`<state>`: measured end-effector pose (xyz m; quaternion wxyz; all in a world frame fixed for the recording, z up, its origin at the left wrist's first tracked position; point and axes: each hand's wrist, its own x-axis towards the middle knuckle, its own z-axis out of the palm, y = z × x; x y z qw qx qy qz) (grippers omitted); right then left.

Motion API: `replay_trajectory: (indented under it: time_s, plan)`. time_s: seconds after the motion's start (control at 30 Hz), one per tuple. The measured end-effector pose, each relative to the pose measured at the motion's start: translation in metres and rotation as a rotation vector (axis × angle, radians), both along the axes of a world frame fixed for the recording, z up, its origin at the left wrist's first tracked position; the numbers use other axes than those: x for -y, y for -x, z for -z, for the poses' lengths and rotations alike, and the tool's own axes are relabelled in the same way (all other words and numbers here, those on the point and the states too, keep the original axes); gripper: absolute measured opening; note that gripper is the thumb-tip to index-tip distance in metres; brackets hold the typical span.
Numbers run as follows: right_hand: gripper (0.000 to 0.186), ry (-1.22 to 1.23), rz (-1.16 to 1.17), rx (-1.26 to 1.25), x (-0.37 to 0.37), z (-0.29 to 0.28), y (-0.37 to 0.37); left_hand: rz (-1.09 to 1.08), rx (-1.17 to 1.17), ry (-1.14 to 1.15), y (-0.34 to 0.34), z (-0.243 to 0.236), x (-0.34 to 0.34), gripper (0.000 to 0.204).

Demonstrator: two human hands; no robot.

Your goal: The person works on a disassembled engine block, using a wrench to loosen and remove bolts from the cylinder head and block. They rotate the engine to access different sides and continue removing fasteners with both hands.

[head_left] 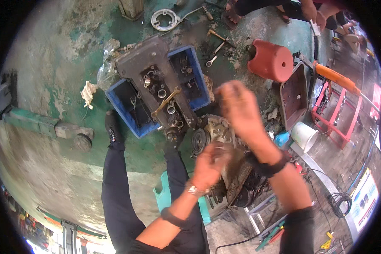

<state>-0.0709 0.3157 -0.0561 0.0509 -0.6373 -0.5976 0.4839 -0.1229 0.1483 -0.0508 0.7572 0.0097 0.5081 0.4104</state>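
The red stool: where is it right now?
In the head view, the red stool is in the upper part, right of centre, above and left of the brown tray and above the right hand.

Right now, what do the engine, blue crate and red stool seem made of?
Engine: probably cast metal, dull; pale patches among grime. Blue crate: likely moulded plastic, satin; thick, even-coloured rim. Red stool: probably plastic, slightly glossy; smooth, rounded shell.

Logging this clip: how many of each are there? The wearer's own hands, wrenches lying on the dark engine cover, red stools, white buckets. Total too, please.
Hands: 2 (left hand, right hand)
Wrench on the dark engine cover: 1
Red stool: 1
White bucket: 1
Total: 5
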Motion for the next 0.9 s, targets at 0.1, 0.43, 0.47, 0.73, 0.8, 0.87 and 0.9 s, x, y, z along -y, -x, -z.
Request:
replay_trajectory:
  time_s: [0.1, 0.43, 0.47, 0.73, 0.8, 0.87, 0.9]
  plan:
    - [0.031, 0.118, 0.008, -0.168, 0.04, 0.012, 0.062, -0.291, -0.085, 0.011, 0.044, 0.015, 0.014, 0.029]
    - [0.036, 0.338, 0.292, -0.212, 0.132, 0.048, 0.152, 0.177, -0.259, 0.148, 0.189, 0.044, 0.074, 0.011]
    - [0.039, 0.211, 0.222, -0.146, 0.138, 0.052, 0.15, 0.222, -0.319, 0.162, 0.2, 0.049, 0.077, 0.011]
    - [0.025, 0.104, 0.397, 0.101, 0.174, 0.143, 0.072, 0.085, -0.564, 0.36, 0.293, 0.14, 0.09, 0.011]
    - [0.014, -0.015, 0.483, 0.137, 0.16, 0.179, 0.049, 0.111, -0.615, 0.391, 0.311, 0.165, 0.083, 0.011]
    - [0.011, -0.162, 0.512, 0.188, 0.129, 0.207, 0.027, 0.094, -0.648, 0.407, 0.327, 0.187, 0.078, 0.011]
    - [0.012, -0.206, 0.526, 0.21, 0.107, 0.217, 0.018, 0.086, -0.654, 0.408, 0.335, 0.198, 0.077, 0.011]
